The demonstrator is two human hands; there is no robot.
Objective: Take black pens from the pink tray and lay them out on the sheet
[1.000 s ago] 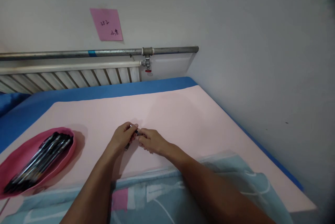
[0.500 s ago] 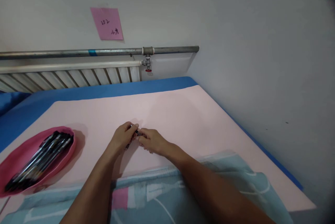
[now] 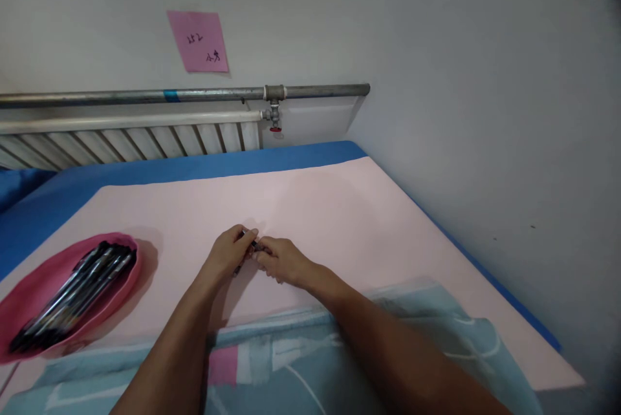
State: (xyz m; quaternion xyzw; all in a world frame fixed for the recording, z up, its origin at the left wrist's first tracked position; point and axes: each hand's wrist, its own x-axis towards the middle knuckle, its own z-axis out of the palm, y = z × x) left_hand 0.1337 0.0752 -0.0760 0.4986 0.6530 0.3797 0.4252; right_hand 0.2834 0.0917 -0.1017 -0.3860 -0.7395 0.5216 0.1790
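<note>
A slim, dark pen-like piece (image 3: 256,246) sits between the person's two hands, over the middle of the pale pink sheet (image 3: 315,202). The left hand (image 3: 227,252) has its fingers curled closed around it, the thumb laid along its upper part, where a shiny stretch shows beside the thumb tip. The piece slants down from there toward the right hand (image 3: 285,261), whose thumb and forefinger are pinched narrow on its lower right end, the other fingers folded under the palm. The hands are nearly touching, and only a short dark length is bare between their fingertips. A second dark end (image 3: 237,271) pokes out below the left hand's fingers, on the near side; whether it belongs to the same piece cannot be told, as the fingers cover what lies between. Well to the left of both hands, a bright pink oval bowl (image 3: 26,298) holds a bundle of black-ended pens (image 3: 75,295) lying side by side on a slant, their near ends blurred. Light blue patterned cloth (image 3: 272,370) lies beneath the forearms, nearer the person.
</note>
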